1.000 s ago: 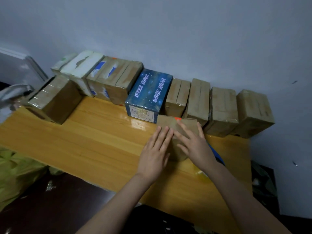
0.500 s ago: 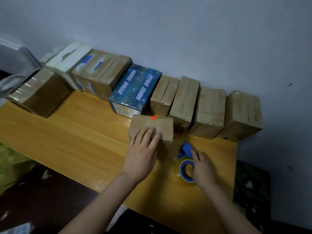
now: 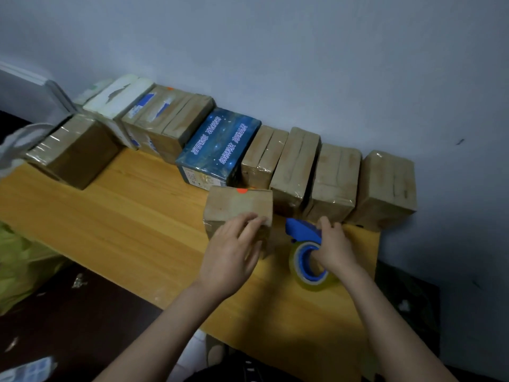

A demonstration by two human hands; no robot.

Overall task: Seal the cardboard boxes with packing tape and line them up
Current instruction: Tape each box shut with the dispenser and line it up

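Head view, looking down at the wooden table (image 3: 132, 221). My left hand (image 3: 231, 252) rests on the small cardboard box (image 3: 237, 206), fingers laid loosely straight over its near top edge, pressing and not clasping. That box stands on the table just in front of the blue printed box (image 3: 220, 147), an orange dot at its far top edge. My right hand (image 3: 334, 246) grips the tape dispenser (image 3: 303, 234), thumb on the blue handle, fingers curled into the roll's core. The dispenser sits just right of the small box, the clear roll touching the tabletop. A row of taped boxes (image 3: 336, 177) lines the wall (image 3: 303, 64) behind. One more brown box (image 3: 74, 153) stands apart, far left.
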